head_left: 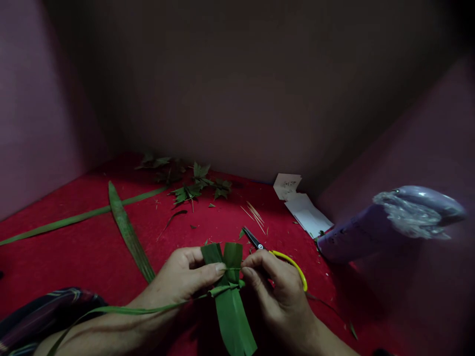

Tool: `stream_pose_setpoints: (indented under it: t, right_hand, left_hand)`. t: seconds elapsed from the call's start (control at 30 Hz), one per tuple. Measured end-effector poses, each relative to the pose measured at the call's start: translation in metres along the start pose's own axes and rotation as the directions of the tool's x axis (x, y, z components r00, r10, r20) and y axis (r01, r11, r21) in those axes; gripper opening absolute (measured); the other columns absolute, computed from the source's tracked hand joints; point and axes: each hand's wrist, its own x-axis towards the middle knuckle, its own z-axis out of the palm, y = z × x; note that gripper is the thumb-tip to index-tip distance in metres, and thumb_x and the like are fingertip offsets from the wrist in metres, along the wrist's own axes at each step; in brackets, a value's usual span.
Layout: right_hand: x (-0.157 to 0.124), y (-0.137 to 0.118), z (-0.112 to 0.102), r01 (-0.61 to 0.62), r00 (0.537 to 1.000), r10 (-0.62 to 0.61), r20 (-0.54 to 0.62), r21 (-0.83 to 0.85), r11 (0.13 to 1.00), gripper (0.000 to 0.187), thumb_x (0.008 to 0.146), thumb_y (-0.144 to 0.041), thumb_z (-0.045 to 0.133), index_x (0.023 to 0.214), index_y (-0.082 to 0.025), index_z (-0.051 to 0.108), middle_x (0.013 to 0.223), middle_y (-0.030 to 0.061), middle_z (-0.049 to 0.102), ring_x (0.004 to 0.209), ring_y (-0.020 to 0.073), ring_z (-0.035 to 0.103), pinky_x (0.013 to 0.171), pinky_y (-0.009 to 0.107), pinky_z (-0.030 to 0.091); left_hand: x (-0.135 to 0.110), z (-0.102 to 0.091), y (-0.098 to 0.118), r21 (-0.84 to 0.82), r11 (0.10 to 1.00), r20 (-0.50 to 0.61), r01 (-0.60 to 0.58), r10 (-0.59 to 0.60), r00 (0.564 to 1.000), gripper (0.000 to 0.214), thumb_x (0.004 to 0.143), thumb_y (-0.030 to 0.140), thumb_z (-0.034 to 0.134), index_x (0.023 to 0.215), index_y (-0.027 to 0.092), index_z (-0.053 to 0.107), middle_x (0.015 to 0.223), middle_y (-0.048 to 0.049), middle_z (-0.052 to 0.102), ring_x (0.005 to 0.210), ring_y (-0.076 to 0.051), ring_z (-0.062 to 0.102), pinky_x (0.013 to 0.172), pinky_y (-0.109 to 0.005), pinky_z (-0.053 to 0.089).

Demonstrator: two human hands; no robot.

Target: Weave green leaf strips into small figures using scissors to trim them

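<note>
Nearest the camera, a broad, flat green leaf strip [234, 316] runs down from between two bare hands, over the red cloth surface [74, 257]. Its upper end is folded into two short upright loops, cinched by a thin green leaf band [226, 288] that trails off to the left as a long strand. Both hands are closed in pinches: the left hand [185, 277] presses its thumb onto the fold at the waist, and the right hand [272, 287] nips the thin band just beside it. The leaf looks light, pliant and easily torn along its grain, so the bound waist seems the safest hold. Small scissors with yellow handles [276, 257] lie just behind the right hand, with pale thin sticks [255, 213] further back.
</note>
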Motion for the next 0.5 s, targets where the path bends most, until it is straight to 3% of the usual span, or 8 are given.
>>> stream_pose_setpoints:
  t: [0.17,0.3,0.5]
  right_hand:
    - [0.0037,-0.0002,-0.0038,-0.053,0.997,0.052,0.050,0.019,0.998,0.010,0.085,-0.016,0.047,0.078,-0.019,0.053,0.067,-0.0018,0.057,0.059,0.0113,0.051,0.057,0.022,0.038]
    - [0.0060,0.0028,-0.0079,-0.089,0.995,0.091,0.049,-0.043,0.995,0.017,0.085,-0.020,0.047,0.068,-0.019,0.049,0.062,-0.0020,0.051,0.057,0.0121,0.047,0.055,0.024,0.035]
    - [0.0040,0.0017,-0.0047,-0.045,0.999,0.045,0.016,-0.013,0.999,0.021,0.085,-0.020,0.045,0.064,-0.020,0.045,0.058,-0.0029,0.047,0.053,0.0117,0.044,0.051,0.024,0.033]
  left_hand:
    - [-0.0018,0.0010,0.0034,0.007,1.000,-0.015,-0.013,0.013,1.000,0.026,0.064,0.028,0.072,0.083,0.010,0.071,0.072,-0.0095,0.071,0.065,-0.019,0.062,0.063,-0.026,0.046]
    - [0.0001,0.0000,0.0039,-0.020,1.000,0.002,-0.002,0.002,1.000,0.027,0.065,0.027,0.071,0.087,0.011,0.071,0.071,-0.0082,0.071,0.065,-0.019,0.063,0.064,-0.027,0.046]
    - [-0.0038,0.0021,0.0022,0.038,0.999,-0.022,-0.029,0.030,0.999,0.022,0.070,0.026,0.066,0.087,0.013,0.071,0.068,-0.0034,0.071,0.070,-0.022,0.063,0.066,-0.029,0.046]
